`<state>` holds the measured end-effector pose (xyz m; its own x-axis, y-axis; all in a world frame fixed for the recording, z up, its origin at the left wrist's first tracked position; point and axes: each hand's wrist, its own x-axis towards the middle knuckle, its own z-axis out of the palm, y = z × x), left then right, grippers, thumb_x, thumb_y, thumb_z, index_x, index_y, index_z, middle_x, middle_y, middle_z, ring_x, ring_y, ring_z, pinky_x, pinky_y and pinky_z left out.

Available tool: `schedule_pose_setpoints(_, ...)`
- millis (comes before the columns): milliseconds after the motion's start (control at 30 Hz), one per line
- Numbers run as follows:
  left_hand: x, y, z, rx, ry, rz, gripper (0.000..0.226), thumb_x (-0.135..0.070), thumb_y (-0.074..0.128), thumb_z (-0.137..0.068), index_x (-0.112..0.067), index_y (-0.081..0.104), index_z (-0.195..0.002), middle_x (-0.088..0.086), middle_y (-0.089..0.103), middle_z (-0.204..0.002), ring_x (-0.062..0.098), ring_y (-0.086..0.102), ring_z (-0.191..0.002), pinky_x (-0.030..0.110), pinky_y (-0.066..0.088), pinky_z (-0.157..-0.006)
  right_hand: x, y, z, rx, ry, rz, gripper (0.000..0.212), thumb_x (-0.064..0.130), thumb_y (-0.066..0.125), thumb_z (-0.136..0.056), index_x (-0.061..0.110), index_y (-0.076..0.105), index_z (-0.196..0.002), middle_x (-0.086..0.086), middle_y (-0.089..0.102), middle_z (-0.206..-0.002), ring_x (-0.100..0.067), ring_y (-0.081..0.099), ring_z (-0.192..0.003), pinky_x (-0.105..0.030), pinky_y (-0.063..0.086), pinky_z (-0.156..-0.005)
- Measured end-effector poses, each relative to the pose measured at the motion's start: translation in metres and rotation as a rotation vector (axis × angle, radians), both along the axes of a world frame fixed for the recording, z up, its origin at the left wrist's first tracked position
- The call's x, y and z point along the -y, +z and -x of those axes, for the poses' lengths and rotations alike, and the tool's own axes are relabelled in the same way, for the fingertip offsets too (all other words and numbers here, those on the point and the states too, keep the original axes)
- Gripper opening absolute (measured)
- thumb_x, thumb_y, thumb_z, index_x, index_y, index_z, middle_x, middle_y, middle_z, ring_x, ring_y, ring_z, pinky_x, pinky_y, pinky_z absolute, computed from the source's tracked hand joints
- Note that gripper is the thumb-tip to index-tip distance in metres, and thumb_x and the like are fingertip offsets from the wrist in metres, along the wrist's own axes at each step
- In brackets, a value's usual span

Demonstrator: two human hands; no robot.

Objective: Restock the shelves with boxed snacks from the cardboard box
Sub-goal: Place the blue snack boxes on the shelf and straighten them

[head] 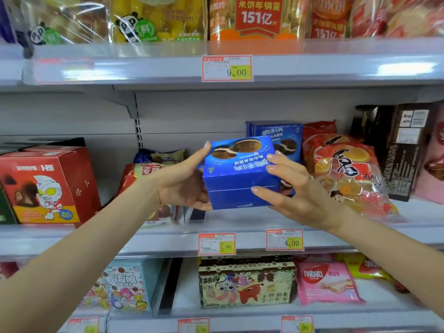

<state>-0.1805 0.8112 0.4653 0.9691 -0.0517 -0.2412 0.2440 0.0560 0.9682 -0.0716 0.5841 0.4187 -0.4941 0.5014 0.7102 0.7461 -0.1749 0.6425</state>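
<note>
A blue snack box (237, 174) with chocolate pies printed on its top is held just above the front of the middle shelf (240, 222). My left hand (182, 181) grips its left side, thumb on the top edge. My right hand (295, 188) grips its right side, fingers on top and thumb across the front. Another blue box of the same kind (283, 138) stands behind it at the back of the shelf. The cardboard box is out of view.
A red box with a cartoon hero (45, 186) stands at the shelf's left. Orange snack bags (346, 169) and a dark box (403, 150) stand to the right, a bag (144, 174) to the left. Price tags (217, 243) line the shelf edge.
</note>
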Motion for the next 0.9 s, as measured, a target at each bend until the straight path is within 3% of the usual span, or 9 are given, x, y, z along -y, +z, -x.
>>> schedule_pose_setpoints(100,0.001,-0.002,-0.008,0.069,0.089,-0.025,0.054,-0.062,0.049,-0.079,-0.017,0.058,-0.107,0.008,0.064,-0.109,0.022,0.061,-0.090,0.038,0.052,-0.081,0.007,0.000,-0.001,-0.101,-0.022,0.111,0.056,0.021,0.070,-0.082,0.017,0.040,-0.130,-0.012,0.031,-0.129,-0.028,0.029,-0.133,-0.047,0.027,-0.114)
schedule_pose_setpoints(200,-0.002,-0.002,-0.012,0.252,0.208,-0.159,0.042,-0.056,0.046,-0.088,-0.019,0.058,-0.104,0.010,0.060,-0.111,0.021,0.058,-0.088,0.031,0.052,-0.071,0.010,0.002,0.004,-0.448,0.014,0.096,0.068,0.041,0.067,-0.081,0.018,0.032,-0.135,-0.010,0.030,-0.139,-0.022,0.030,-0.136,-0.041,0.027,-0.114)
schedule_pose_setpoints(300,-0.002,0.002,-0.016,0.403,0.235,-0.052,0.036,-0.047,0.046,-0.091,-0.018,0.060,-0.107,0.014,0.061,-0.112,0.024,0.061,-0.088,0.035,0.058,-0.072,0.002,0.009,0.016,-1.206,0.213,-0.118,0.082,0.043,0.074,-0.072,0.032,0.026,-0.138,0.003,0.036,-0.141,-0.008,0.040,-0.130,-0.028,0.036,-0.106)
schedule_pose_setpoints(367,0.003,0.004,-0.019,0.465,0.217,0.102,0.037,-0.042,0.051,-0.087,-0.015,0.058,-0.110,0.015,0.056,-0.102,0.023,0.056,-0.081,0.035,0.059,-0.066,-0.005,0.018,0.020,-1.781,0.398,-0.194,0.090,0.044,0.078,-0.068,0.035,0.023,-0.139,0.000,0.046,-0.137,-0.013,0.052,-0.118,-0.034,0.047,-0.095)
schedule_pose_setpoints(433,0.010,0.002,-0.025,0.491,0.199,0.117,0.037,-0.041,0.063,-0.081,-0.013,0.060,-0.105,0.010,0.051,-0.084,0.020,0.047,-0.075,0.035,0.059,-0.068,-0.012,0.024,0.020,-2.088,0.564,-0.142,0.086,0.043,0.077,-0.069,0.030,0.027,-0.138,-0.005,0.056,-0.127,-0.020,0.061,-0.106,-0.040,0.052,-0.084)
schedule_pose_setpoints(567,0.018,-0.002,-0.032,0.464,0.121,-0.090,0.087,-0.056,0.069,-0.062,-0.002,0.050,-0.127,0.014,0.062,-0.111,0.024,0.061,-0.099,0.034,0.054,-0.085,-0.023,0.027,0.022,-2.111,0.706,-0.239,0.080,0.031,0.080,-0.064,0.020,0.038,-0.131,-0.005,0.066,-0.101,-0.022,0.068,-0.081,-0.048,0.054,-0.085)
schedule_pose_setpoints(633,0.009,0.004,-0.032,0.493,0.086,-0.412,0.080,-0.061,0.062,-0.072,-0.005,0.050,-0.127,0.009,0.062,-0.121,0.018,0.061,-0.107,0.033,0.050,-0.093,-0.016,0.033,0.018,-2.044,0.651,-0.315,0.081,0.030,0.084,-0.058,0.021,0.041,-0.127,-0.004,0.065,-0.101,-0.021,0.067,-0.076,-0.044,0.055,-0.081)
schedule_pose_setpoints(767,-0.034,0.017,-0.049,0.547,0.308,-1.222,0.069,-0.050,0.064,-0.079,-0.011,0.043,-0.133,0.006,0.051,-0.134,0.020,0.050,-0.118,0.035,0.042,-0.099,0.013,0.051,0.003,-1.821,0.450,-0.424,0.086,0.031,0.080,-0.058,0.022,0.037,-0.132,0.003,0.064,-0.112,-0.013,0.068,-0.081,-0.032,0.055,-0.073)
schedule_pose_setpoints(900,-0.048,0.009,-0.076,0.387,0.088,-1.605,0.072,-0.054,0.067,-0.076,-0.014,0.045,-0.131,0.008,0.053,-0.130,0.024,0.050,-0.115,0.038,0.045,-0.094,0.034,0.063,-0.003,-1.646,0.222,-0.421,0.099,0.048,0.078,-0.052,0.024,0.039,-0.140,0.002,0.061,-0.124,-0.010,0.063,-0.104,-0.032,0.051,-0.089)
